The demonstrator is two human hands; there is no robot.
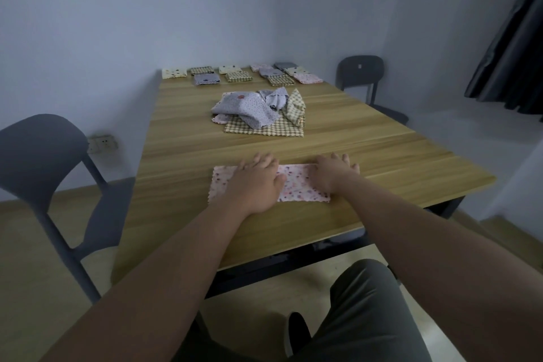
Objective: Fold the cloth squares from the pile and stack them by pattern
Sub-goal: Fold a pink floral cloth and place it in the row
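The pink cloth [296,185] lies flat on the table [382,161], a little back from the near edge, in front of the person. Both hands press down on it with flat palms and fairly straight fingers, holding nothing. The left hand [255,182] covers its left half. The right hand [332,173] covers the right half, its fingertips reaching past the far edge.

It reads as a rectangle, probably already folded once. Its long axis runs left to right, roughly parallel to the near table edge, with the zigzag-cut edges showing on the left and near sides.

The risk I see is slipping: the wood looks smooth, and if one palm lifts or slides, the layers could shift and the next fold would come out skewed. Uneven pressure could also leave a crease.

Farther out, the loose pile [258,112] sits mid-table, grey dotted and checked pieces tangled together. Folded stacks [235,72] line the far end. Similar prints lie close together there, so this piece could land on the wrong stack.
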